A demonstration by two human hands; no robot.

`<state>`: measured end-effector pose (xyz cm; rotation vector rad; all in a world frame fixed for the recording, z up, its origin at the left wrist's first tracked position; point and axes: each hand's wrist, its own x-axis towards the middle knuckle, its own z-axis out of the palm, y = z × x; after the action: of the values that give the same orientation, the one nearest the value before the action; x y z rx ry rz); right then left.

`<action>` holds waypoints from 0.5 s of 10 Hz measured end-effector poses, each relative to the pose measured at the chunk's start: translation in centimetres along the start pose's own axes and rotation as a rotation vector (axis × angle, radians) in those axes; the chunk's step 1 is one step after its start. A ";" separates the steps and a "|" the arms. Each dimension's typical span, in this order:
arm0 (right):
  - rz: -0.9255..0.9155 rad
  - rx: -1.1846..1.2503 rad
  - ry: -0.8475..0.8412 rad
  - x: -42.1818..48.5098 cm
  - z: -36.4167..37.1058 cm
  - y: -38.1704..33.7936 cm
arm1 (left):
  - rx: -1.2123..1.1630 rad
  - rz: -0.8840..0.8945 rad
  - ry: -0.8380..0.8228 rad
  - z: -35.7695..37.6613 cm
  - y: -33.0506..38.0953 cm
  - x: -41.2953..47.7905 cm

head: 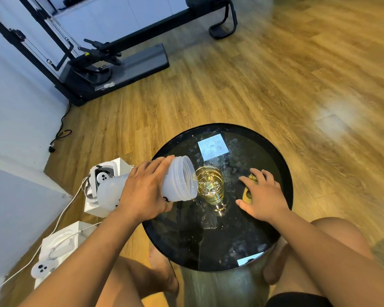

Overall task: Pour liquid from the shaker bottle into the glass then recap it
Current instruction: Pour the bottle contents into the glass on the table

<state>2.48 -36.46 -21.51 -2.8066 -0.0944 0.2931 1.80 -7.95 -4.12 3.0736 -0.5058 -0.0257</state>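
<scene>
Left hand (142, 191) tips one shaker bottle (177, 180) over one glass (210, 185).

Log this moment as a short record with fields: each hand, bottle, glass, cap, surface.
left hand: wrapped around the shaker bottle, holding it tipped
right hand: resting palm-down over the cap on the table
shaker bottle: uncapped, near horizontal, open mouth at the glass rim
glass: upright, holding yellow liquid
cap: yellowish, mostly hidden under the right hand
table: round, black, glossy, with wet splashes
</scene>
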 end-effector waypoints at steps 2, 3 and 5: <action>0.000 0.000 0.001 0.0 0.0 0.0 | 0.001 -0.002 -0.004 0.1 0.0 0.0; 0.002 -0.005 0.001 0.0 -0.1 -0.1 | 0.000 -0.001 -0.004 0.0 0.0 0.0; 0.000 -0.006 0.000 0.0 0.0 0.0 | -0.001 0.004 -0.007 0.0 0.0 0.0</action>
<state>2.47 -36.42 -21.47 -2.8128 -0.0951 0.2936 1.78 -7.94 -4.09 3.0723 -0.5117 -0.0370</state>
